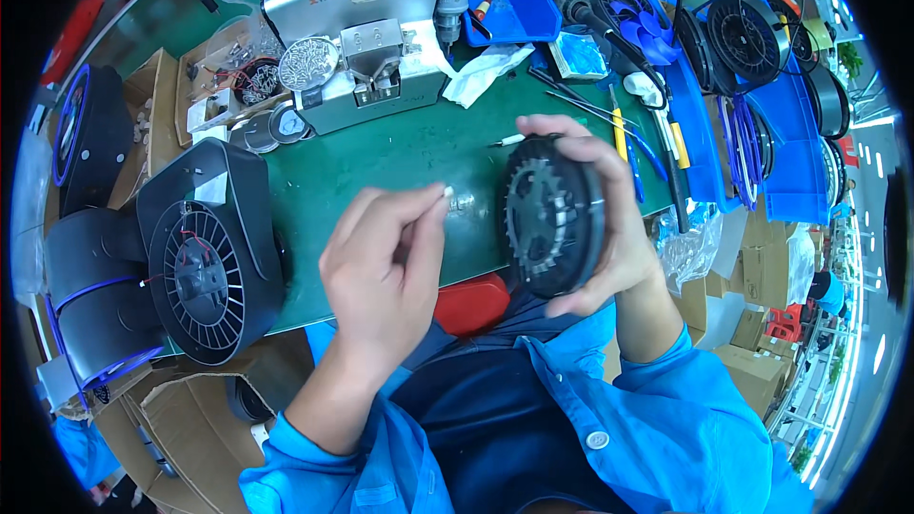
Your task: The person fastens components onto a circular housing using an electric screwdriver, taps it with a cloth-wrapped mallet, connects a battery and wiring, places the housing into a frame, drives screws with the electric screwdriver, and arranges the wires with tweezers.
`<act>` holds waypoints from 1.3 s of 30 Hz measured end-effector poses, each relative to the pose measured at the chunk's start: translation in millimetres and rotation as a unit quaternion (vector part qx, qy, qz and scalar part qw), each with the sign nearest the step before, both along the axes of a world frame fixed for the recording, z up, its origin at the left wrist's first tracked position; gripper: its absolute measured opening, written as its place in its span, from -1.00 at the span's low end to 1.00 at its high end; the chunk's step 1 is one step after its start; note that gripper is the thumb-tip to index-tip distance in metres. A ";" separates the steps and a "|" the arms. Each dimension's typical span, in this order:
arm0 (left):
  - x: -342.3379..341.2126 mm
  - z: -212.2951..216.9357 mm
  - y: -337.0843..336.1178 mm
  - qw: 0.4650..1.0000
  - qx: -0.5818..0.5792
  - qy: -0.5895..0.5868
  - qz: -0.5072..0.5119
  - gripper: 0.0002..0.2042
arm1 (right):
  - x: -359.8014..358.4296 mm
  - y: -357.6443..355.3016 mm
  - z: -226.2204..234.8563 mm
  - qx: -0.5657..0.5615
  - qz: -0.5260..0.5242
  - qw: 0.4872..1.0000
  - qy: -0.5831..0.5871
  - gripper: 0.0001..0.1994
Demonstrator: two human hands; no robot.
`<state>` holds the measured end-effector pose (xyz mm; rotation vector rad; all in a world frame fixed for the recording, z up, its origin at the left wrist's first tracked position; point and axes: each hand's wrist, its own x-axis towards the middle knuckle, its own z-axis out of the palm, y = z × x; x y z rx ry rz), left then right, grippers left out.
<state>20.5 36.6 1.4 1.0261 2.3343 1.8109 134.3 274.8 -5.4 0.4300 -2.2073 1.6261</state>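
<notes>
My right hand (609, 219) grips a round black fan grille part (552, 214), held upright on edge above the green mat (381, 162). The fingers wrap over its top and the thumb presses under its bottom rim. My left hand (386, 271) is raised beside it, about a hand's width to the left. Its thumb and forefinger pinch a small pale item (446, 192), too small to identify. Both forearms wear blue sleeves.
A black fan housing (205, 262) with red wires stands at the left table edge, more black housings behind it. A grey metal fixture (357, 29), a dish of screws (307, 63), a blue bin (514, 0), blue impellers and stacked black rings lie at the back and right. A red object (471, 303) sits near me.
</notes>
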 end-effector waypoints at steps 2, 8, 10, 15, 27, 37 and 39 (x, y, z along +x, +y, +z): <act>-12.6 2.5 -3.5 0.997 -0.042 0.061 -0.006 -0.92 | -3.8 -5.5 12.0 0.049 -0.011 0.999 -0.016 0.33; -31.6 5.1 -19.4 0.909 -0.289 0.299 0.033 -0.84 | -24.7 -25.6 47.2 0.220 -0.018 0.972 -0.078 0.31; -23.3 5.9 -24.5 0.898 -0.282 0.335 0.041 -0.80 | -28.8 -36.6 42.1 0.222 -0.035 0.971 -0.079 0.30; 14.1 2.7 -20.0 0.938 0.095 -0.332 -0.013 -0.60 | -26.2 -48.0 31.6 0.209 -0.093 0.971 -0.061 0.14; 13.1 -13.5 -17.9 0.889 0.115 -0.437 -0.073 -0.53 | 2.7 -18.3 0.8 0.289 -0.162 0.943 -0.037 -0.69; 8.6 -18.0 -15.6 0.904 0.074 -0.415 -0.066 -0.51 | -8.5 -0.4 3.4 0.259 -0.078 0.962 -0.039 -0.73; 9.3 -15.4 -13.8 0.904 0.075 -0.417 -0.060 -0.50 | -9.2 0.9 5.3 0.234 -0.060 0.969 -0.042 -0.73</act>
